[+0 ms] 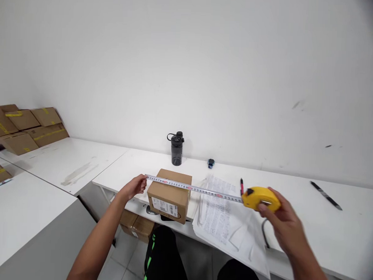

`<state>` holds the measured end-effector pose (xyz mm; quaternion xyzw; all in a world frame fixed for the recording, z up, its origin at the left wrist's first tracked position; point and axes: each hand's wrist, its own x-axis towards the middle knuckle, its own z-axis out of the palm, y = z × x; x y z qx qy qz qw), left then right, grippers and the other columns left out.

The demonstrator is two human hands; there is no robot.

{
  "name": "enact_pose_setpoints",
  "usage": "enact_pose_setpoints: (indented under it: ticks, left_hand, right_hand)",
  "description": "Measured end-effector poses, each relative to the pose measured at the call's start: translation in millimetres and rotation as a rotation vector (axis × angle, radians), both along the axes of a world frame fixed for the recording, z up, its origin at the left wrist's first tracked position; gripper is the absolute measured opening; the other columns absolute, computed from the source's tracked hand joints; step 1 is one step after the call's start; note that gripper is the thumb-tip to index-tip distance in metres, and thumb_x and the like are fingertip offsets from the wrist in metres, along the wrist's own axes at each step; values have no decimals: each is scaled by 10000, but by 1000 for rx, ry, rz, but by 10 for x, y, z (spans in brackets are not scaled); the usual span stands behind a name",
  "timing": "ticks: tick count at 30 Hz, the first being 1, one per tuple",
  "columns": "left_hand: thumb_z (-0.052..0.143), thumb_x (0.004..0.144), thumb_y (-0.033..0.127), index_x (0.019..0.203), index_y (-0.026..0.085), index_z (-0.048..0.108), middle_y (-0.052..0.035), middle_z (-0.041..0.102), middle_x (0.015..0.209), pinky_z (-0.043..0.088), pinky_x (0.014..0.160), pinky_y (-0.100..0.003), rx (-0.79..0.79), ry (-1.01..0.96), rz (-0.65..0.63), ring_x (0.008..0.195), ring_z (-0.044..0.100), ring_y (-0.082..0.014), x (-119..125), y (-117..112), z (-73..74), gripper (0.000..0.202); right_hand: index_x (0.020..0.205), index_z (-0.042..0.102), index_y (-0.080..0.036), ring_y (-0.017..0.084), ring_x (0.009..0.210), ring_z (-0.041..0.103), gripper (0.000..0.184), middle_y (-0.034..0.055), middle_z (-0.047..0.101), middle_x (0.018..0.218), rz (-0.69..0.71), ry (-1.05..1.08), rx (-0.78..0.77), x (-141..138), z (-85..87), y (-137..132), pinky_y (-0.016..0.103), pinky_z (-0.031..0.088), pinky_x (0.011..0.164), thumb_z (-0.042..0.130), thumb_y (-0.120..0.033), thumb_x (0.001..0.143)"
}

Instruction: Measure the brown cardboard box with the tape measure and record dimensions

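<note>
In the head view, the left hand [134, 188] is pinching the free end of a silvery tape blade [203, 191] between thumb and fingers, just beyond the left side of a cardboard box [168, 196]. The right hand [280, 216] is gripping the yellow tape measure [260, 198], holding it beside a red-and-black pen [241, 187]. The blade is stretching between the hands, crossing over the box and the papers [220, 218]; whether it is touching the box, I cannot tell. The box is sitting at the front edge of the white table [297, 197], its label [165, 206] facing the person. Behind it a dark bottle [176, 152] is standing upright.
</note>
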<state>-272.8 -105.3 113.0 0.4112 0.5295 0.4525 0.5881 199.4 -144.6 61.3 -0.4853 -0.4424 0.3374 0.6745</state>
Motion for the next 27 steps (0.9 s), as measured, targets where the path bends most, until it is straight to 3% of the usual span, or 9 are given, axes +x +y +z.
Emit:
enact_pose_setpoints:
  ticks: [2,5,9,13,17,22,27]
  left_hand:
    - [703,679,398,700,185,582,6,586,673,383,544,-230,14,111,-35,617,536,-139,164,38,13,246]
    - [676,705,423,909,211,625,-11,639,896,431,661,-246,91,269,-50,845,588,-180,401,71,9,298]
    - [625,732,453,942,179,610,-35,639,909,444,715,-267,140,246,40,846,595,-193,566,79,-49,346]
    - [641,709,507,914,166,624,-49,666,863,445,655,-268,111,210,45,781,609,-199,586,66,-85,398]
    - [682,667,493,908,151,652,-65,697,850,459,663,-291,105,191,155,792,633,-224,573,81,-115,420]
    - [679,669,428,888,141,668,-80,704,880,462,704,-314,189,264,400,804,633,-225,464,164,-164,361]
    - [658,685,377,750,164,633,-37,664,797,433,702,-298,286,354,478,754,590,-189,384,286,-175,223]
  right_hand:
    - [1231,585,-270,270,970,626,673,89,626,1198,124,-67,-7,-326,-27,76,410,545,742,799,-430,613]
    - [1223,565,-231,246,999,621,599,82,606,1224,266,-176,75,-879,-93,132,409,537,825,747,-420,684]
    - [1292,506,-234,244,1154,552,550,87,554,1304,284,-313,163,-1333,-113,159,418,467,964,661,-385,786]
    - [1359,441,-230,260,1179,534,606,105,510,1363,258,-350,131,-1354,-80,221,430,468,957,620,-418,812]
    - [1388,371,-204,246,1125,568,628,126,501,1366,274,-455,121,-1354,6,375,393,501,887,569,-440,840]
    - [1386,326,-177,236,990,625,610,132,573,1246,400,-594,137,-1505,216,774,381,508,811,516,-436,867]
    - [1375,326,-179,232,867,635,612,109,631,1104,430,-723,70,-1542,305,1020,386,491,769,512,-467,868]
